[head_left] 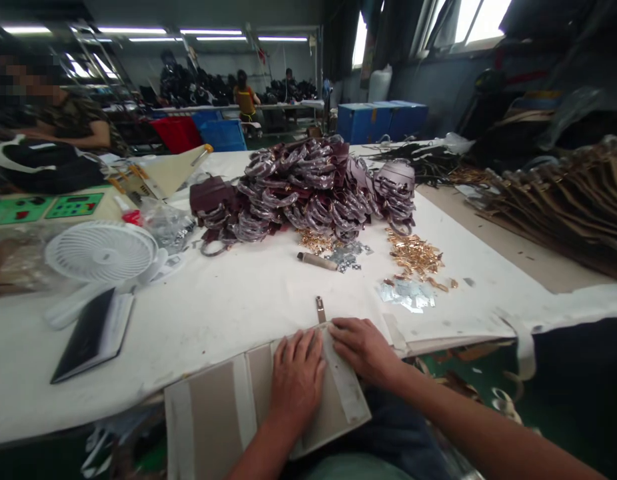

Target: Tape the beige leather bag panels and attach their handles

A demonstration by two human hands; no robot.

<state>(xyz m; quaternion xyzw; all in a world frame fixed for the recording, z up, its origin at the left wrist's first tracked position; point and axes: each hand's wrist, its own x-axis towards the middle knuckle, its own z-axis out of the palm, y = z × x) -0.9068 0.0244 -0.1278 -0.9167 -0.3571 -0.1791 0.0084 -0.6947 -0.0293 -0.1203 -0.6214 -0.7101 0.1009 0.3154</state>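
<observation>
A wide beige panel (213,413) with pale strips glued across it leans over the table's front edge toward my lap. My left hand (298,373) lies flat on its middle, fingers stretched out. At the panel's upper right corner, my right hand (361,347) has its fingers bent over the edge, with its thumb hidden. A short strap with a metal clasp (319,307) sticks out past the top edge onto the white table, just left of my right fingertips.
Dark maroon bag pieces with wrapped handles (298,187) are heaped ahead. Nearer lie gold hardware (413,257), metal plates (411,295) and a handled tool (317,261). A white fan (102,252) and notebook (93,333) are left; stacked brown pieces (563,200) right. A person sits far left.
</observation>
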